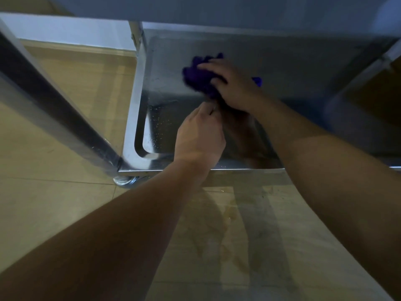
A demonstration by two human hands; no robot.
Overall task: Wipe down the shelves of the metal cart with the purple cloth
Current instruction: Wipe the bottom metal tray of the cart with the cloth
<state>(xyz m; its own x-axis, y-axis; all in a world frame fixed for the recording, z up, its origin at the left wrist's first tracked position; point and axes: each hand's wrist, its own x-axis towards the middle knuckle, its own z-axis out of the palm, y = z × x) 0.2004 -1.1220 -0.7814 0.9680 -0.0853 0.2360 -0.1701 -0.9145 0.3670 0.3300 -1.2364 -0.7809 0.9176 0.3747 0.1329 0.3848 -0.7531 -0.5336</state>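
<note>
The purple cloth (pixel 195 77) lies bunched on the lower shelf (pixel 169 61) of the metal cart, towards its left side. My right hand (pixel 232 85) sits on top of the cloth, its fingers bent over the bunch and gripping it. Just in front of it, my left hand (pixel 199 135) has curled fingers whose tips meet the cloth's near edge and seem to pinch it. Much of the cloth is hidden under my right hand. Small water droplets (pixel 158 124) speckle the shelf's front left corner.
The cart's upper shelf (pixel 238 9) hangs close above the hands. A slanted metal post (pixel 43 94) runs along the left, ending near a caster wheel (pixel 124 181). The shelf has a raised rim (pixel 138 105). Beige floor tiles (pixel 65 213) carry a wet stain (pixel 230 216).
</note>
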